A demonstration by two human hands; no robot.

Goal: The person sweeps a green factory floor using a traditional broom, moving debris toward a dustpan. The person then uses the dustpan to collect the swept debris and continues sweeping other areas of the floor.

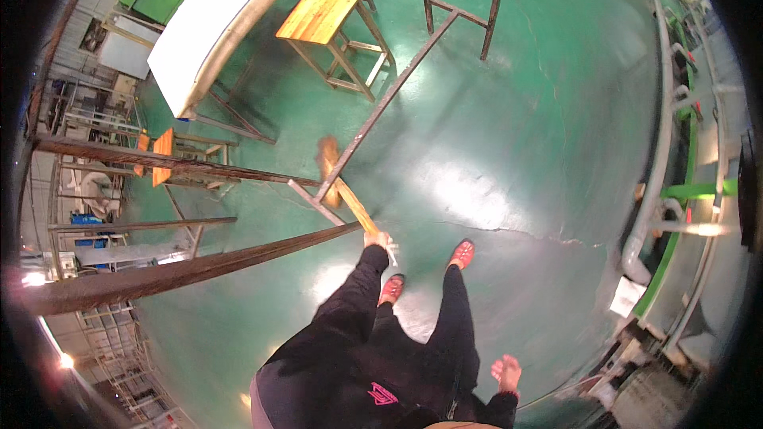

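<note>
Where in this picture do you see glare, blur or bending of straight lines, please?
Head view: strong white glare on the green floor, ahead of the feet; head view: the brown end of the broom looks smeared, perhaps by motion, while its handle is clearer; head view: the long pale pipe at right looks bowed, likely by the fisheye lens, and the corners are black.

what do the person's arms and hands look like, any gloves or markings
Both forearms wear long black sleeves, the left sleeve and the right sleeve, with no markings visible on either. The left hand and right hand appear ungloved.
</note>
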